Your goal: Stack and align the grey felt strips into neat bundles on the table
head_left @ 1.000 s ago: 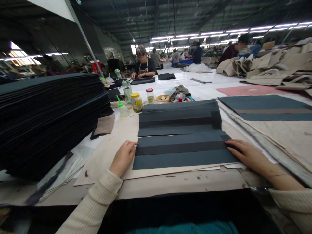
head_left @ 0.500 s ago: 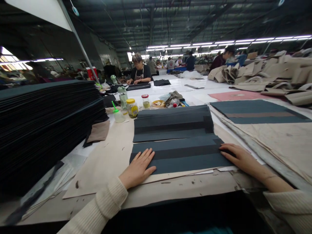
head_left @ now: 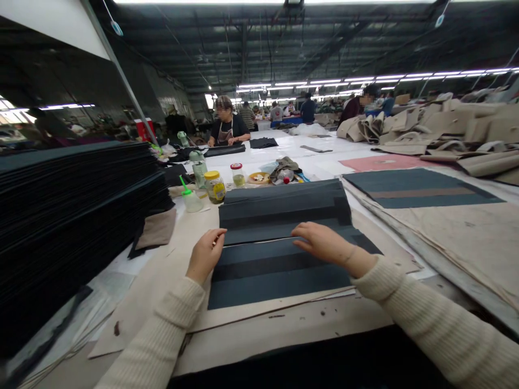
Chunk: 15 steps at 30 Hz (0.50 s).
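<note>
Stretching back across a busy workshop, a white worktable (head_left: 259, 155) carries a heap of beige fabric pieces (head_left: 446, 124) on its far right and a tall stack of dark panels (head_left: 73, 216) on the left. Across the table, a co-worker (head_left: 229, 129) in a dark top and apron bends over black material. In the foreground, a blue-green panel with a black strip (head_left: 279, 283) lies flat on pale sheeting, directly in front of similar layered panels (head_left: 279, 197); another panel, with a brown strip (head_left: 421, 186), lies to the right. Between two ribbed cream sleeves, the right hand (head_left: 322, 243) is partly open over the seam where the near panel meets those behind, thumb apart from the bent fingers. The left hand (head_left: 206, 251) curls its fingers at the left end of that seam; whether it pinches an edge cannot be told. Beyond stand a green bottle (head_left: 198, 168), a yellow-lidded jar (head_left: 214, 188) and a smaller red-lidded jar (head_left: 237, 175)
</note>
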{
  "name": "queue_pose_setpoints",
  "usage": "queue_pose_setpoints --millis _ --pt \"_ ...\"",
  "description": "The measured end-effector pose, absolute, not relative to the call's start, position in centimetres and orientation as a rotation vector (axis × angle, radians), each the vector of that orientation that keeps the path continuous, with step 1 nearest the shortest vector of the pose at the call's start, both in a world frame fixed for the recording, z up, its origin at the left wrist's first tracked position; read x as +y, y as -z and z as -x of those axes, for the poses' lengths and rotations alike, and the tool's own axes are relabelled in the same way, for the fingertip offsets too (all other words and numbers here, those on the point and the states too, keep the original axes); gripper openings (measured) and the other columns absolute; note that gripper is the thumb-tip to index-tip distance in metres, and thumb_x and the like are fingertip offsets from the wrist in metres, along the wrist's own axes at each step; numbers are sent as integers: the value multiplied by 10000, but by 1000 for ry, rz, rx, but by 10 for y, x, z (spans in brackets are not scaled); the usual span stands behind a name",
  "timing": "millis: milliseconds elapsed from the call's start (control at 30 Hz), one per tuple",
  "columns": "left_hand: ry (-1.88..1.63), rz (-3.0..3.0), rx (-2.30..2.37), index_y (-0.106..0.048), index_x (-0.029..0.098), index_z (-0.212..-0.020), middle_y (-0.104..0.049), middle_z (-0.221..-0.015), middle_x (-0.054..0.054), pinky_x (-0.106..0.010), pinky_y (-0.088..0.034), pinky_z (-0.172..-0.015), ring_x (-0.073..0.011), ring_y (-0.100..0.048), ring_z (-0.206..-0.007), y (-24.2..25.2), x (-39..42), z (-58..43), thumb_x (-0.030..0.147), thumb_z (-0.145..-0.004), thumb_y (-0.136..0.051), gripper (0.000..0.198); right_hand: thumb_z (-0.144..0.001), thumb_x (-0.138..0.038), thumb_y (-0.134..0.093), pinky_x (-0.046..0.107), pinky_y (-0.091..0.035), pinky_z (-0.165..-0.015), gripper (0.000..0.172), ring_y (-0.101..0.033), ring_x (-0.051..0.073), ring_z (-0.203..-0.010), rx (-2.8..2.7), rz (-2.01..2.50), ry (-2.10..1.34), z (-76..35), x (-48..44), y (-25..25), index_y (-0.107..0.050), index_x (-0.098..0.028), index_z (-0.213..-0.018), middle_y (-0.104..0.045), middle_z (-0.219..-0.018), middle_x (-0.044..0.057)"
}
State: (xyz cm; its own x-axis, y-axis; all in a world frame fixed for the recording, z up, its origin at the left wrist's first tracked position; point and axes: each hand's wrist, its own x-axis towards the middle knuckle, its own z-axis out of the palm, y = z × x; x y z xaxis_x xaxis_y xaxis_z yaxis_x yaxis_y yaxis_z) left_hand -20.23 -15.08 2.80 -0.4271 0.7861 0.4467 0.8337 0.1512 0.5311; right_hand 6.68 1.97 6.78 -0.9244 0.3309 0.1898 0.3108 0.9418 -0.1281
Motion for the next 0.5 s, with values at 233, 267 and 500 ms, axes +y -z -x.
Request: queue_pose_setpoints --millis 233,267,500 --pt "1546 1270 -2371 -579 170 -992 -624 -976 -76 -307 -438 -803 -190 -574 -899 -2 -149 226 329 -804 -413 297 -831 -296 -492 293 -415 -778 244 -538 199 -903 -2920 245 -77 53 -12 -46 -579 -145 -1003 -578 -969 104" --pt "1584 1217 -2395 -577 171 -995 -626 -966 -73 -312 -437 -809 -190 -577 -891 -2 -151 229 335 -800 -419 300 -825 -293 -501 293 -417 -770 238 -539 203 -900 -2929 234 -63 63 -13 -42 -583 -141 -990 -578 -966 107" --pt "1637 1182 -2375 -573 185 -982 -625 -944 -62 -305 -445 -789 -186 -574 -879 -10 -150 227 335 -804 -419 278 -878 -311 -388 263 -406 -762 298 -569 181 -859 -2945 385 -175 90 -3 -33 -651 -170 -889 -621 -904 84"
